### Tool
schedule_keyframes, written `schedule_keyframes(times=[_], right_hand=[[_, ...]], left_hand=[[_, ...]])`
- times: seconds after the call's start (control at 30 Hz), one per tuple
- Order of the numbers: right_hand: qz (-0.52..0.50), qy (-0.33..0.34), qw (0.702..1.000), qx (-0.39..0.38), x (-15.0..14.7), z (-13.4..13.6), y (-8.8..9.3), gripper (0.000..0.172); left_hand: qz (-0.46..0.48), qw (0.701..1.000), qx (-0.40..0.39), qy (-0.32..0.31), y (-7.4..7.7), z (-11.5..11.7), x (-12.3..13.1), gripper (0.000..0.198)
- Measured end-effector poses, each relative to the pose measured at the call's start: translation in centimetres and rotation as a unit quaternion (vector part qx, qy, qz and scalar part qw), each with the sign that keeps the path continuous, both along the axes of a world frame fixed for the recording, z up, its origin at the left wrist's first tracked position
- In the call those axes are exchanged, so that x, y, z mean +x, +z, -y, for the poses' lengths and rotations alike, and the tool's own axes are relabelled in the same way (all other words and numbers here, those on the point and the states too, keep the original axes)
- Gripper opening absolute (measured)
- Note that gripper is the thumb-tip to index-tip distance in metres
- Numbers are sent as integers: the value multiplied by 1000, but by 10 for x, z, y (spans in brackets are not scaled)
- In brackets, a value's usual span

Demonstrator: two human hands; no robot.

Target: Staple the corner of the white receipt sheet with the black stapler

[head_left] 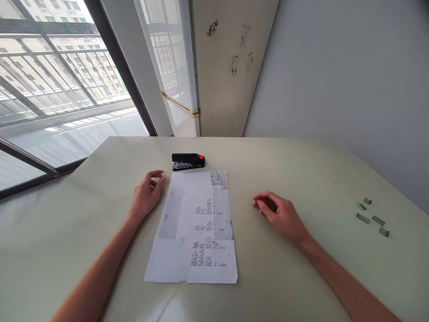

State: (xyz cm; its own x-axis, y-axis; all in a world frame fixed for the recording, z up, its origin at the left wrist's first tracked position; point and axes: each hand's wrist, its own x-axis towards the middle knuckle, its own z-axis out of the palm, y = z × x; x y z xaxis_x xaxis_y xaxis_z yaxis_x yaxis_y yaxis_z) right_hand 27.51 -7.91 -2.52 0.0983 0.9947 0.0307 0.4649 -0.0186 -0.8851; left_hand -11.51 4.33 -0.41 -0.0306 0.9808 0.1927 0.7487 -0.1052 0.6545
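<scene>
My left hand point(147, 192) rests on the table by the upper left edge of the paper. Its thumb and index finger pinch a small grey piece point(163, 175) that looks like a bit of staple strip. A black stapler point(188, 161) with an orange-red end lies just beyond the paper's far edge, apart from both hands. The printed white paper point(170, 261) lies flat between my hands; its text appears upside down, and an overlap or fold shows at its near edge. To the right of the paper, my right hand point(276, 212) rests with curled fingers, thumb against index, nothing visible in them.
Several short grey staple strips point(363, 218) lie scattered at the table's right side. The pale table point(301, 170) reaches toward a refrigerator point(221, 98) and a grey wall point(335, 67). A large window point(60, 85) is at the left.
</scene>
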Motion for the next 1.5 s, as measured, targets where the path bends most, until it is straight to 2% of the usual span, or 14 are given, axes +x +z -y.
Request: schedule_keyframes(times=[0.23, 0.43, 0.8, 0.93, 1.07, 1.27, 1.37, 1.5], right_hand=[[-1, -1, 1000, -3, 0, -1, 0, 30], [-4, -3, 1000, -9, 0, 0, 0, 29], [-9, -13, 1000, 0, 1, 3, -3, 32], [-9, -9, 1000, -7, -1, 0, 4, 33], [14, 27, 999, 17, -17, -19, 22, 25], [76, 102, 983, 129, -65, -69, 41, 17], [131, 124, 966, 187, -89, -96, 41, 21], [184, 132, 950, 215, -115, -130, 37, 36]], left_hand=[[58, 998, -19, 20, 2, 1, 0, 43], [83, 997, -4, 5, 2, 3, 1, 43], [67, 997, 7, -30, -2, 5, -1, 40], [80, 996, 14, -34, -4, 5, -2, 40], [58, 997, 27, -44, -9, 3, -2, 39], [0, 995, 46, -90, -17, 1, -3, 41], [-4, 994, 48, -101, -20, 0, -5, 41], [-1, 994, 48, -102, -23, -2, -7, 40]])
